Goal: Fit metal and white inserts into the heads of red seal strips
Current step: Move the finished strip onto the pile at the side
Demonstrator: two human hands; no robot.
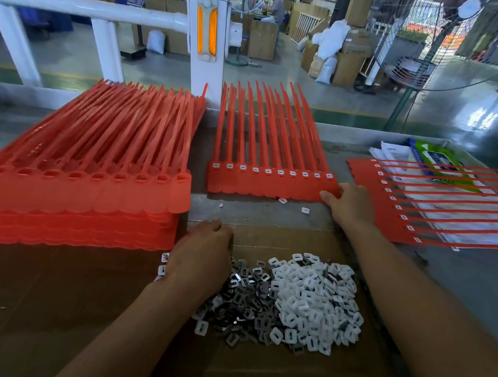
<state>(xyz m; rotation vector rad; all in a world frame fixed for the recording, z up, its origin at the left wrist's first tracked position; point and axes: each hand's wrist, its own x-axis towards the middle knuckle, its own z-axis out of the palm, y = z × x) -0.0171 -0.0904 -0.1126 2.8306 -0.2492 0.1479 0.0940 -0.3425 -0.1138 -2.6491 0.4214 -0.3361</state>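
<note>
Red strip sheet (272, 187) sits corner-pinched in right fingers (328, 197); left fingers (222, 233) cover inserts (307, 300), hold unclear.

Seal strips (269, 187) red; white inserts (316, 301); metal inserts (249, 294) silver-grey; cardboard (48, 305) brown (plain).

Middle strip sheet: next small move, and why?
Probably slide the middle sheet right, onto the filled sheet lying there: all ten of its heads show white inserts and the right hand grips its right corner. The left hand rests on the insert pile.
</note>
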